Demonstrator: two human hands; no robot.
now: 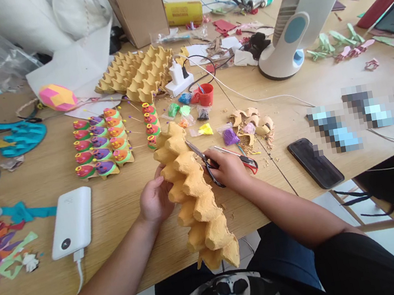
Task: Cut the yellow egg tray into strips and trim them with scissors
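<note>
A long yellow-brown strip of egg carton (199,192) is held up over the table's front edge by my left hand (155,197), whose fingers grip its left side and partly go out of sight behind it. My right hand (228,166) is closed around the handles of black-handled scissors (207,161). The scissor blades point up and left at the strip's right edge, near its far end. Beneath my right hand lies a red utility knife (248,163). Behind the strip stand rows of painted egg-cup figures (102,148) in red, purple and orange.
Uncut egg trays (135,72), a power strip (179,84) and a red cup (206,95) stand farther back. Clay packets and carton scraps (254,125) lie right of centre. A white fan (297,25), a phone (315,163) and a power bank (71,221) flank the work area.
</note>
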